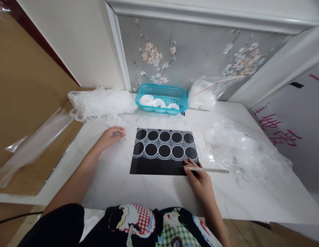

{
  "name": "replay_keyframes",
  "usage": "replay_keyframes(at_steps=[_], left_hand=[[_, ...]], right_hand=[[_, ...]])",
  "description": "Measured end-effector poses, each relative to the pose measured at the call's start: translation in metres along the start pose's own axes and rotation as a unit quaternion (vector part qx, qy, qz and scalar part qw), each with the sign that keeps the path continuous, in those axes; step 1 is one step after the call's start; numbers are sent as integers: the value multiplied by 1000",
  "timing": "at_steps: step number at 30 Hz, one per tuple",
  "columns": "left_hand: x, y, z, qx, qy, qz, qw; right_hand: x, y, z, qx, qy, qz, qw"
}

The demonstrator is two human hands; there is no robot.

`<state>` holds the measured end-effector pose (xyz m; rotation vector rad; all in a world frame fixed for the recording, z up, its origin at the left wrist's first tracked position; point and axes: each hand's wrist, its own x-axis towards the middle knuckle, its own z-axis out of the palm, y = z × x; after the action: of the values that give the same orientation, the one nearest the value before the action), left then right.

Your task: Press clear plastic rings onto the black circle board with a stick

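A black sheet lies flat on the white table, with two rows of pale rings over black circles on it. My right hand rests at the sheet's lower right corner, its fingers closed on a thin pale stick that points right. Left of the sheet, my left hand hovers near some clear film, fingers curled together; whatever they pinch is too small to make out. Behind the sheet runs a row of translucent rings.
A blue basket holding white tape-like rolls stands at the back. Left of it lies a heap of translucent rings; right of it, a clear bag with white contents. Crumpled clear plastic spreads over the table's right side.
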<state>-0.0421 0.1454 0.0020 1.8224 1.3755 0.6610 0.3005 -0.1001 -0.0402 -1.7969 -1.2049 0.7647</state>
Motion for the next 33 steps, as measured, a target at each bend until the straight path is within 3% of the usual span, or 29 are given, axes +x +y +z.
replay_keyframes(at_steps=[4, 6, 8, 9, 11, 12, 14, 16, 18, 20, 25, 28, 30, 33], left_hand=[[13, 7, -9, -47, 87, -36, 994], [26, 25, 4, -64, 115, -38, 991], [39, 58, 31, -76, 110, -15, 991], [45, 80, 49, -84, 85, 10, 993], [49, 131, 90, -94, -33, 129, 987], [48, 156, 110, -92, -114, 197, 969], [40, 197, 142, -63, -260, 325, 907], [31, 218, 160, -1, -323, 375, 869], [28, 216, 164, 67, -321, 377, 866], [31, 196, 157, 122, -307, 356, 874], [35, 133, 105, 124, -344, 282, 887], [29, 128, 87, 86, -331, 241, 908], [25, 144, 97, 49, -321, 243, 914], [19, 184, 149, -27, -257, 295, 920]], right_hand=[[-2, 3, 4, 9, 41, -25, 999], [-2, 2, 5, 27, 66, -20, 997], [-1, 0, 5, 41, 84, -9, 996], [0, -1, 5, 43, 90, -6, 995], [2, -3, 6, 35, 95, -9, 995], [3, -3, 6, 30, 96, -16, 995], [5, -4, 6, 24, 96, -31, 995], [5, -4, 6, 27, 99, -39, 994], [5, -4, 6, 35, 106, -36, 993], [5, -3, 5, 39, 111, -27, 993], [8, -5, 6, 9, 91, -32, 995], [10, -8, 8, -22, 56, -60, 996], [12, -9, 9, -33, 41, -73, 996], [12, -8, 10, -27, 43, -71, 996]])
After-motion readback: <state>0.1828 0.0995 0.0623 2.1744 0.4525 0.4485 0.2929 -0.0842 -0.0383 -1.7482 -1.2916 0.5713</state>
